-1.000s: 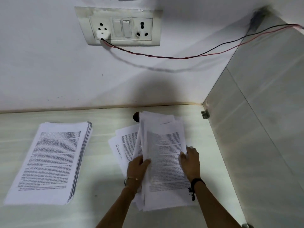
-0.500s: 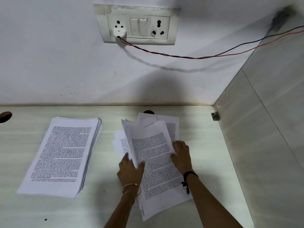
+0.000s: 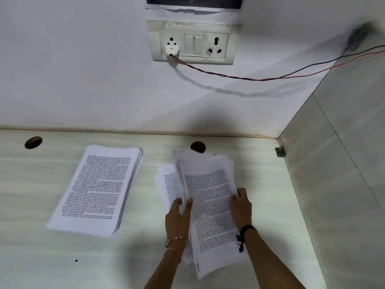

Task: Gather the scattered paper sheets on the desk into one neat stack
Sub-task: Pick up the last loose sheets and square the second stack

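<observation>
Gripping a loose bundle of printed sheets (image 3: 208,201) by its two long edges, both hands hold it just in front of the round cable hole (image 3: 198,146) in the desk (image 3: 270,205). The bundle's ragged far end reaches the hole's near rim. The left hand (image 3: 179,215) pinches the left edge, with the thumb on the top page and the fingers curled behind it. The right hand (image 3: 241,207) has its fingers bent round the right edge. The pages are uneven and fan apart at the far end, which is blurred.

A few flat sheets (image 3: 166,184) lie on the desk in front of the hole and slightly left, partly under the bundle. Well to the left of the hole sits a squared stack (image 3: 98,188) of printed pages, apart from the bundle.

The left wrist has a thin gold bangle (image 3: 177,238) and the right a black band (image 3: 248,228). On the wall above the hole is a switchboard (image 3: 191,41) with a white plug (image 3: 171,49) in it. A red and black wire (image 3: 260,79) runs off to the right. Far left of the hole is a second hole (image 3: 33,142), and to the right is a metal bracket (image 3: 280,152) on the side panel (image 3: 343,184).
</observation>
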### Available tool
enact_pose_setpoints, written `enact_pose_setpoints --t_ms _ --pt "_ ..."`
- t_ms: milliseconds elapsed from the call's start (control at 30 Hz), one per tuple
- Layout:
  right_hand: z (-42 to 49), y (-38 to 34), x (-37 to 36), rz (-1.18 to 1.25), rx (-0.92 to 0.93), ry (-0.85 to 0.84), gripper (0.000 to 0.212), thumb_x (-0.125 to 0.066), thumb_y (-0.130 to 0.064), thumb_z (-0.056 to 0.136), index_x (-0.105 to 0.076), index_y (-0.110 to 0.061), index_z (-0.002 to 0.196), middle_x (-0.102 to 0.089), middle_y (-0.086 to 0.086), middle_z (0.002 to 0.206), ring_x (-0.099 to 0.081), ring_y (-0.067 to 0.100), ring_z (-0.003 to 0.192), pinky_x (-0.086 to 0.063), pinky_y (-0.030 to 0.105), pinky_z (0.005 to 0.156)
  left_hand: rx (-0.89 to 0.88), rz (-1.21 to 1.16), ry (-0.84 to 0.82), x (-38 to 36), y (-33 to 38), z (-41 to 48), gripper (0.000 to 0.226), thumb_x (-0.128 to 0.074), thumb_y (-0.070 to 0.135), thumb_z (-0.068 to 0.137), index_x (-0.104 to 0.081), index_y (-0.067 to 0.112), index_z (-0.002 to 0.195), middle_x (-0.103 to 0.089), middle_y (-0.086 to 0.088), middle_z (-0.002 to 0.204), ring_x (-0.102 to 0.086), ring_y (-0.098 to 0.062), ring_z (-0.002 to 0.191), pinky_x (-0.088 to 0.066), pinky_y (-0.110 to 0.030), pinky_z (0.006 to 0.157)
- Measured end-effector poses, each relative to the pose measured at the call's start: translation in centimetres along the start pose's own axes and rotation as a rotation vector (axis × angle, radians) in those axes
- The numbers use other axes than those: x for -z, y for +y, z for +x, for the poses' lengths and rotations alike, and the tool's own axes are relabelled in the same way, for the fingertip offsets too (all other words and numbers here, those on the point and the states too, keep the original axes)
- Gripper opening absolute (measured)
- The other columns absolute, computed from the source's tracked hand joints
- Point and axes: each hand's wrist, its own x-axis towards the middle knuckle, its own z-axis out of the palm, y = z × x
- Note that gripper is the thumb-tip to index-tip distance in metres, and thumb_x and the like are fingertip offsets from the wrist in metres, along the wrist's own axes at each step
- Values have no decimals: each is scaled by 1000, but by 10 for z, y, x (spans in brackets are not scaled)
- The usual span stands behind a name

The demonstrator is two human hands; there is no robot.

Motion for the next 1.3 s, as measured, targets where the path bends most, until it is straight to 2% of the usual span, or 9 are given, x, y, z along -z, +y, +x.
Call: enact_pose_setpoints --t_ms 200,400,500,600,767,833,1000,1233,1300 --pt "-12 11 -13 -65 0 102 14 -44 -4 91 -50 -5 104 -55 15 106 -51 33 102 -43 34 79 215 202 116 4 -50 -34 55 -36 56 89 -46 11 120 -68 -7 90 -66 -27 80 -56 -38 77" --pt "-24 9 -19 -300 153 -134 59 -46 -8 91 -28 -17 147 -38 7 141 -33 26 126 -38 35 101 70 471 184 16 -63 -19 49 -47 33 93 -44 8 135 -36 -16 146 -38 -34 130 -40 -46 101" --pt "-24 4 -21 -394 251 -323 65 -44 -13 96 -12 -18 152 -30 8 150 -32 26 133 -32 35 109 44 249 128 24 -57 -3 49 -48 19 94 -37 2 139 -37 -20 144 -41 -38 127 -33 -44 107" --pt "-21 1 -22 -437 194 -258 67 -44 -18 97 -6 -17 152 -28 7 153 -29 28 135 -32 41 109 212 -5 117 34 -46 11 56 -49 25 93 -30 5 142 -44 -21 138 -45 -38 126 -35 -45 106" --pt "-34 1 -31 -294 228 -381 54 -43 -10 96 -27 -18 147 -34 5 147 -36 23 134 -32 32 109 393 -92 56 49 -52 21 49 -67 30 82 -55 -4 116 -61 -23 117 -58 -36 110 -46 -35 91" --pt "-38 4 -34 -298 205 -261 54 -43 -8 94 -30 -18 146 -35 2 146 -34 24 133 -33 35 109 383 -157 68 52 -57 18 37 -71 25 79 -57 1 104 -63 -21 106 -61 -35 100 -46 -33 83" --pt "-50 6 -38 -267 232 -454 58 -46 -15 97 -22 -21 150 -30 0 152 -30 20 139 -24 22 107 425 -279 -136 47 -59 12 44 -61 4 86 -48 -9 126 -55 -22 127 -55 -37 116 -41 -37 99" --pt "-82 25 -7 186 -242 150 55 -62 -37 88 -44 -17 136 -52 4 124 -52 21 115 -40 31 101 446 -615 83 37 -42 7 38 -54 8 91 -47 -5 126 -60 -17 110 -58 -33 95 -48 -38 89" --pt "-83 28 -6 401 -345 64 55 -67 -43 84 -50 -16 130 -60 2 119 -58 22 108 -46 34 99 451 -745 49 26 -40 1 39 -55 5 90 -48 -6 127 -58 -20 116 -58 -32 93 -48 -42 89"
